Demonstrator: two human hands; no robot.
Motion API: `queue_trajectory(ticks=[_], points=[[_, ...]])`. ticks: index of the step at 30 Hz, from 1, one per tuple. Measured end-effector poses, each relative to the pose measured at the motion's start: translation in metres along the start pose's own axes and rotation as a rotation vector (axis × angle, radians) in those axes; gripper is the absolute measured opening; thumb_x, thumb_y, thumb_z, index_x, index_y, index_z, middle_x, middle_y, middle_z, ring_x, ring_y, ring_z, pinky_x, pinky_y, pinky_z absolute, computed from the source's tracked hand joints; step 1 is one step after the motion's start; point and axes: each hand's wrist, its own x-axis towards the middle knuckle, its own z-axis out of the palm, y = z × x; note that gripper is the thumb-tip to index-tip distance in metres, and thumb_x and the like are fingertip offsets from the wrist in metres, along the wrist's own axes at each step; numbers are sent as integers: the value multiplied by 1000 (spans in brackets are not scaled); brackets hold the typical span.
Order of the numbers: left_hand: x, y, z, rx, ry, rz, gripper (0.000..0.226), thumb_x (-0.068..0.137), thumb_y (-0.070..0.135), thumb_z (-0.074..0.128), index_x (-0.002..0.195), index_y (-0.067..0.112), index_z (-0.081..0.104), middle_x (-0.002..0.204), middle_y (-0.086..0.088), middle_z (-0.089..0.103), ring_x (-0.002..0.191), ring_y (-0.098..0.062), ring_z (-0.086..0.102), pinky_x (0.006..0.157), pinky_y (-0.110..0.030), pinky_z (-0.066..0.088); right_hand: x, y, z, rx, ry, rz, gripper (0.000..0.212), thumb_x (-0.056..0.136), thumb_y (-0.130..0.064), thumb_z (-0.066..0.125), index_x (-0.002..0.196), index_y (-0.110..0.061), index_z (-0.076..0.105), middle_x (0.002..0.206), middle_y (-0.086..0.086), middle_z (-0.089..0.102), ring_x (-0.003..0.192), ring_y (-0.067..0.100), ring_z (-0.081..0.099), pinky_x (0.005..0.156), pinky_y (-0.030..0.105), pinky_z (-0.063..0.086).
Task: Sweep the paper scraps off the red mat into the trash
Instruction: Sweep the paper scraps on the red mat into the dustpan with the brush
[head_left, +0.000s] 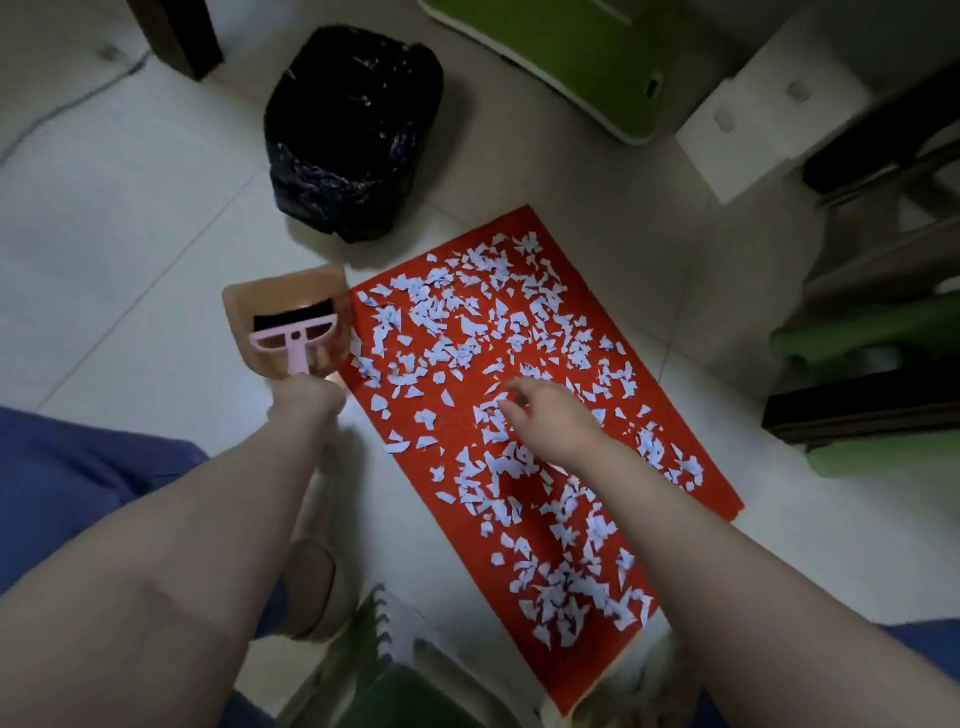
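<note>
Down at the left, on the pale tiled floor (130, 291), the left hand (306, 402) is closed round the handle of a pink brush (292, 340), whose black bristles lie inside a tan dustpan (283, 301). Whether the same grip also takes the pan's handle I cannot tell. The pan sits just beside the mat's left edge, likely so that scraps can be drawn straight into it. Beyond it stands the trash bin (353, 135), lined with a black bag and near the mat's far corner, a short carry for a loaded pan. The red mat (524, 221) lies flat on the floor, and the paper scraps (467, 322) are strewn over nearly all of it, so by my reading the sweeping has not yet begun. Over the mat's middle hovers the right hand (550, 410), fingers loose and holding nothing, perhaps about to steady the mat or take the brush. The two hands are apart.
</note>
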Motion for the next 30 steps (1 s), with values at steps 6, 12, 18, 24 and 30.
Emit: queue_trajectory(ticks=[6, 12, 18, 24, 30], points=[[-83, -15, 3, -151, 49, 19, 47, 100, 13, 52, 142, -1, 37, 136, -16, 52, 127, -37, 49, 101, -38, 40, -23, -47, -2, -29, 63, -136, 42, 98, -38, 47, 138, -24, 47, 132, 3, 56, 123, 22, 47, 102, 38, 43], [-142, -35, 15, 25, -198, 294, 38, 83, 17, 61, 114, 0, 47, 103, -18, 67, 94, -37, 66, 81, -44, 57, -64, -65, 4, 2, 160, -272, 35, 97, -26, 49, 131, -33, 56, 129, 5, 58, 118, 26, 51, 99, 37, 43], [-209, -56, 41, 154, -368, 468, 38, 83, 21, 54, 116, 2, 50, 99, -18, 64, 80, -27, 62, 58, -31, 43, -111, -36, 7, 27, 60, -135, 35, 101, -31, 39, 132, -31, 55, 137, 7, 54, 126, 31, 41, 104, 35, 36], [-256, -51, 39, 335, -353, 580, 37, 87, 11, 53, 123, 3, 46, 101, -19, 65, 85, -35, 67, 60, -35, 47, -158, 3, -8, 254, 287, -2, 28, 95, -26, 53, 121, -21, 63, 126, 2, 62, 111, 22, 58, 89, 31, 47], [-243, -60, 57, 420, -313, 536, 52, 91, 14, 50, 139, -1, 37, 120, -22, 61, 108, -40, 63, 90, -48, 55, -189, 54, -12, 381, 457, 144, 24, 100, -25, 46, 111, -33, 65, 105, -8, 62, 54, 5, 46, 45, 20, 32]])
